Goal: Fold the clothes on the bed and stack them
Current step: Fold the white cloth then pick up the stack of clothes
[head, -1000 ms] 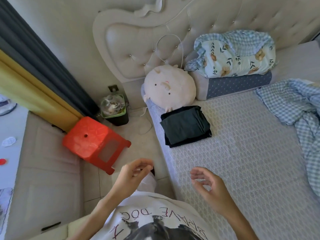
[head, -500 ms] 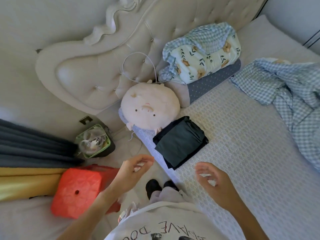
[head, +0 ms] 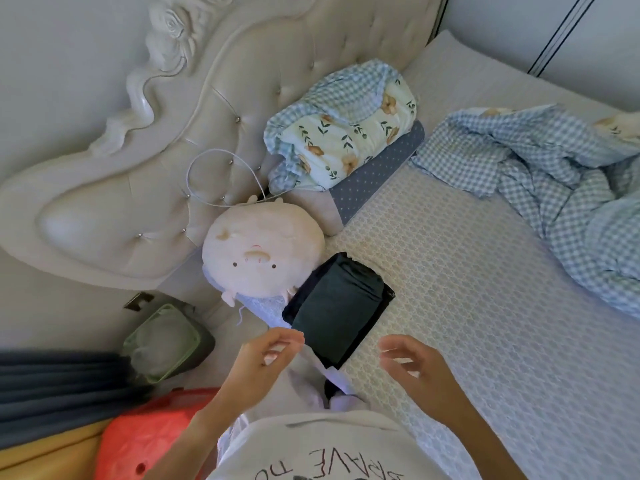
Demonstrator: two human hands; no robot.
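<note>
A stack of folded dark clothes (head: pixel 341 311) lies at the near left edge of the bed (head: pixel 467 306), beside a round pig plush (head: pixel 263 254). My left hand (head: pixel 263 358) hovers just left of the stack's near corner, fingers loosely curled, holding nothing. My right hand (head: pixel 415 365) hangs over the mattress to the right of the stack, fingers relaxed and empty. Neither hand touches the clothes.
A blue checked blanket (head: pixel 561 202) lies crumpled at the right of the bed. A rolled floral quilt (head: pixel 341 129) sits on a grey pillow (head: pixel 377 171) by the tufted headboard (head: pixel 173 150). A red stool (head: pixel 152 441) and a green bin (head: pixel 166 341) stand on the floor at left.
The view has swung right and tilted, so the bed and stack sit nearer the centre. Both hands stay raised and empty, now closer to the dark stack.
</note>
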